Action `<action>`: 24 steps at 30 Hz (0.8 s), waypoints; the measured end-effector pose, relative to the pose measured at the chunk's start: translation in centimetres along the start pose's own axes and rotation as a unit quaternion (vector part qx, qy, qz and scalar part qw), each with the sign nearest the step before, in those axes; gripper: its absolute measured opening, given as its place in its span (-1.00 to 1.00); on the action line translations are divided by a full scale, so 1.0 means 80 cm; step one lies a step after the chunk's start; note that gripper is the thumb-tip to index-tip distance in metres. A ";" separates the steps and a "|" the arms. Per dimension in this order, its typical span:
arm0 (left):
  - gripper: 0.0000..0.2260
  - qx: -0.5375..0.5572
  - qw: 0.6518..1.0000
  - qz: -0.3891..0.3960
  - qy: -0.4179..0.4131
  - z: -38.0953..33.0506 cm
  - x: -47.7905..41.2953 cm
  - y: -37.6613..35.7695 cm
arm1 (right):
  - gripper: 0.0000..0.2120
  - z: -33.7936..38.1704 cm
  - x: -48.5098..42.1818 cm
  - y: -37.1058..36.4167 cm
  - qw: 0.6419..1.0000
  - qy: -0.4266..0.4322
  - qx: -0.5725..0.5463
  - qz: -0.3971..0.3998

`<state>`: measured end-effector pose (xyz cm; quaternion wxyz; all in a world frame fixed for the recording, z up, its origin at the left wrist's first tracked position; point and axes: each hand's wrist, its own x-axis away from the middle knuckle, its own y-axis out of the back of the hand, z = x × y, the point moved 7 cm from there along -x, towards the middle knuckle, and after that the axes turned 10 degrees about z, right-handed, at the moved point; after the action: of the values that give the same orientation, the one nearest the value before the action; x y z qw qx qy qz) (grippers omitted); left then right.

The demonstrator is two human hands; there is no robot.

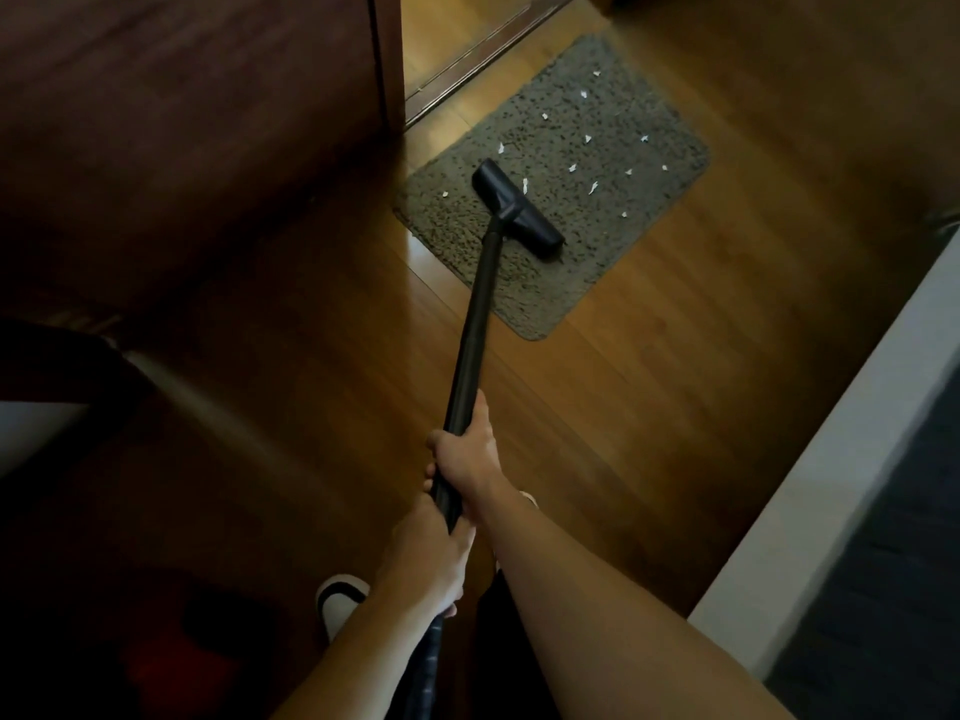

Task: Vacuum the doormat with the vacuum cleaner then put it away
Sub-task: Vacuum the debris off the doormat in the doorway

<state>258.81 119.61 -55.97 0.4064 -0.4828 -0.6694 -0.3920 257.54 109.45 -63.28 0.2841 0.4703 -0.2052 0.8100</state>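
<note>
A grey-green shaggy doormat [587, 163] lies on the wooden floor near a doorway, strewn with several small white paper scraps [592, 188]. The black floor head [519, 210] of the vacuum cleaner rests on the mat's near left part. Its long black tube [478, 324] slants back toward me. My right hand [470, 452] grips the tube higher up, and my left hand [431, 558] grips it just below, near the hose end. The vacuum's body is hidden.
A dark wooden door or cabinet [208, 122] stands at the left. At the right runs a white ledge [831, 485] with a dark surface beyond. A sliding-door track [483, 49] lies behind the mat. A white slipper [337, 600] shows by my feet.
</note>
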 end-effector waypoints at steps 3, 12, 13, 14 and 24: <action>-0.77 -0.016 1.000 -0.021 -0.010 0.026 0.009 0.008 | -0.18 -0.016 0.014 -0.021 1.000 -0.007 -0.015 0.007; -0.58 -0.030 1.000 0.007 0.004 0.123 0.041 0.032 | -0.17 -0.072 0.056 -0.094 0.999 -0.016 -0.032 0.010; -0.56 -0.029 1.000 0.008 0.005 0.130 0.046 0.035 | -0.16 -0.076 0.061 -0.101 0.999 -0.019 -0.030 0.010; -0.55 -0.028 1.000 0.009 0.006 0.137 0.052 0.038 | -0.16 -0.079 0.066 -0.108 0.999 -0.022 -0.028 0.010; -0.65 0.012 1.000 -0.003 0.014 0.133 0.056 0.043 | -0.13 -0.064 0.063 -0.116 0.999 -0.022 0.015 0.029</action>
<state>259.44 131.59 -55.23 0.4205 -0.4701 -0.6699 -0.3916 258.29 120.90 -60.65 0.2490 0.4856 -0.2130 0.8104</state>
